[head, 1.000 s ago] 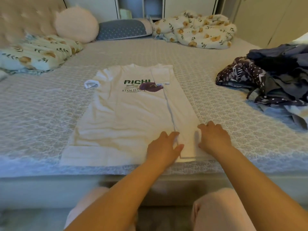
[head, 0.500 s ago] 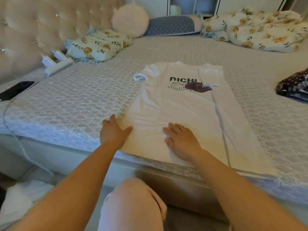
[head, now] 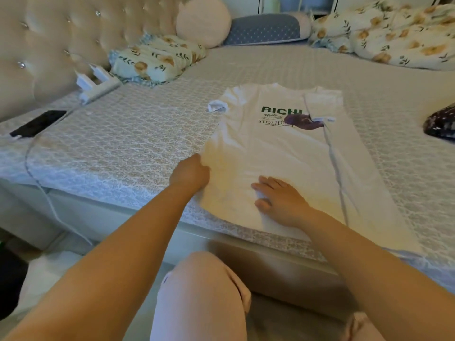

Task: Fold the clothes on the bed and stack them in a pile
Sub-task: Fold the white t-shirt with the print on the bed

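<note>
Bedroom: grey lace-patterned bed cover (head: 138, 134) under warm light, with a cream tufted headboard (head: 81, 28) at its far-left end.
Landmark: white cotton T-shirt with green lettering and a purple print (head: 266, 153), lying flat, front up, near the bed's front edge, hem toward the person.
T-shirt look: thin, soft knit; its right side is already folded inward, leaving a long straight edge running from the collar down to the hem. Its left sleeve, cuff curled, still sticks out.
Left hand (head: 190, 173): at the T-shirt's left edge, fingers curled onto the cloth, seemingly pinching the side seam; the fingertips are hidden, so the grip is a judgement.
Right hand (head: 280, 199): lying flat on the T-shirt's lower middle, fingers straight and spread, pressing, holding nothing.
Step in hand: probably folding the T-shirt's left side over.
Doing it well: keep the flat palm as an anchor, lift the left edge along its whole length, sleeve included, and lay it to meet the folded right edge, then smooth out wrinkles.
Other things: dark patterned garment (head: 440, 121) well right of the T-shirt; black phone on a white cable (head: 38, 123) well left of it; floral pillow (head: 157, 59) beyond its left shoulder.
</note>
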The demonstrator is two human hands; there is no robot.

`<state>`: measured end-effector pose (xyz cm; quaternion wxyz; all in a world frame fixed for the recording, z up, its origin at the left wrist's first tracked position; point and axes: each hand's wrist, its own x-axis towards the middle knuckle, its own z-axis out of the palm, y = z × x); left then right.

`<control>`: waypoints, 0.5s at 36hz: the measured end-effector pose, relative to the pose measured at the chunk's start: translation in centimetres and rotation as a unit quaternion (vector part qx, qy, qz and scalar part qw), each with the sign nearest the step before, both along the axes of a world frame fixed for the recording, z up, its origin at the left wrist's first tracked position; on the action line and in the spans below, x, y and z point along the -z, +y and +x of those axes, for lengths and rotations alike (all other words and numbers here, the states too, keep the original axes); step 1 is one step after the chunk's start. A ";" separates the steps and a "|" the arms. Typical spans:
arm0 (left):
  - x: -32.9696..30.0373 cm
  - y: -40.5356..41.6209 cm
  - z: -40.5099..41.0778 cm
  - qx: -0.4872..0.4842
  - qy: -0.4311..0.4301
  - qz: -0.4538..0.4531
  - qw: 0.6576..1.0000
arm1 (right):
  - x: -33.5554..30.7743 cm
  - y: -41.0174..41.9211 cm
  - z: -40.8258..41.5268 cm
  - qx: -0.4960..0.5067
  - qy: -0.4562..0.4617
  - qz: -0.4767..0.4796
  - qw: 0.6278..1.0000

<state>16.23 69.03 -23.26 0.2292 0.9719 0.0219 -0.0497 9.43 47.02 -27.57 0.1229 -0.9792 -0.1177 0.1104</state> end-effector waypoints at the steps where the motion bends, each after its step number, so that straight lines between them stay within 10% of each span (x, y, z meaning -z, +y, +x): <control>1: -0.5 -0.9 -0.3 0.018 -0.029 0.036 0.999 | -0.5 -0.3 0.3 -0.005 0.018 0.009 1.000; 5: -1.7 -5.7 -2.6 0.122 -0.149 0.199 0.961 | -2.7 -2.0 1.5 0.037 -0.026 0.064 0.997; 9: 0.5 -10.8 -5.5 0.262 -0.079 0.276 0.921 | -3.6 -3.7 3.0 0.129 -0.111 0.085 0.982; 18: 1.6 -10.1 0.0 0.157 -0.030 0.006 0.987 | -1.0 -3.9 6.5 0.144 -0.087 0.078 0.983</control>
